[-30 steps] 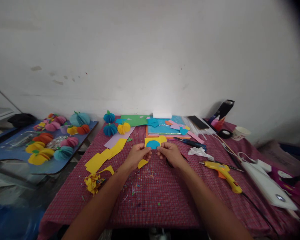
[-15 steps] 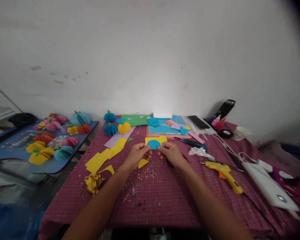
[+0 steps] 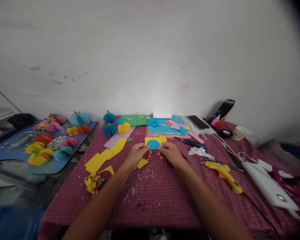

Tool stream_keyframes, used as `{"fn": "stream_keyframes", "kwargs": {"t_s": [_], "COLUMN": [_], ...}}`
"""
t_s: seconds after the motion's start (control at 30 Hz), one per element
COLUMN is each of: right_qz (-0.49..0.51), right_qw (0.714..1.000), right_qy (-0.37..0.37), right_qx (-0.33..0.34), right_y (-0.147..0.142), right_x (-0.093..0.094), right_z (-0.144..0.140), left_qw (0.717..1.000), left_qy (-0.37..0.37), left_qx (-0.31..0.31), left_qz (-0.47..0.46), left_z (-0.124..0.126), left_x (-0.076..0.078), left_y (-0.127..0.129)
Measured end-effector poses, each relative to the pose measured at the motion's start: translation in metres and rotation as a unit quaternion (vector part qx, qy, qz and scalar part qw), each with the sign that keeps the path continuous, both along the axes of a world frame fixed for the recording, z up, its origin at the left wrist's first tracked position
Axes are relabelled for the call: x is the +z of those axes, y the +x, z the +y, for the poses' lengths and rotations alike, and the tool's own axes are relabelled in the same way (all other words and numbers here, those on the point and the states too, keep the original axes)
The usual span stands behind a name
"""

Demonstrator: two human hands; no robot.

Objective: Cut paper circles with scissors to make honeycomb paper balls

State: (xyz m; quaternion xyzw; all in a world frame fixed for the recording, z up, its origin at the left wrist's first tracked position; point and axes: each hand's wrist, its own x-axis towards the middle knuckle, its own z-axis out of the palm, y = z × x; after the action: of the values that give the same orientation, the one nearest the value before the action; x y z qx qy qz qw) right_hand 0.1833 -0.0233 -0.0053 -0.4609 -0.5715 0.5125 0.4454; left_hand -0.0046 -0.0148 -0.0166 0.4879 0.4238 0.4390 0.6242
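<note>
Left hand (image 3: 138, 155) and right hand (image 3: 172, 154) both pinch the blue paper piece (image 3: 153, 144) at its left and right edges, same as one second before

A person's bare left hand (image 3: 140, 155) and bare right hand (image 3: 170, 153) show at the center of the frame, uncovered forearms (image 3: 101, 201) broadening toward the lower edge. A small dark mark (image 3: 116, 171), too blurred to identify, dots the left wrist (image 3: 122, 167).

A red checked cloth (image 3: 72, 196) covers the desk (image 3: 170, 206). On it, a yellow glue gun (image 3: 229, 178) lies at 3 o'clock, yellow paper sheets (image 3: 97, 161) at 10, crumpled yellow paper (image 3: 92, 183) at 8, green paper (image 3: 133, 120) at 11.
</note>
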Motion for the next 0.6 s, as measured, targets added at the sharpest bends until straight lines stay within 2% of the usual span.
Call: {"fn": "stream_keyframes", "kwargs": {"t_s": [0.6], "right_qz": [0.002], "right_qw": [1.000], "right_qy": [-0.002], "right_qx": [-0.003], "right_y": [-0.0009], "right_x": [0.0014], "right_z": [0.0000], "left_qw": [1.000], "left_qy": [-0.008], "left_qx": [-0.003], "left_qz": [-0.002], "left_z": [-0.0010], "left_x": [0.0029], "left_y": [0.0004]}}
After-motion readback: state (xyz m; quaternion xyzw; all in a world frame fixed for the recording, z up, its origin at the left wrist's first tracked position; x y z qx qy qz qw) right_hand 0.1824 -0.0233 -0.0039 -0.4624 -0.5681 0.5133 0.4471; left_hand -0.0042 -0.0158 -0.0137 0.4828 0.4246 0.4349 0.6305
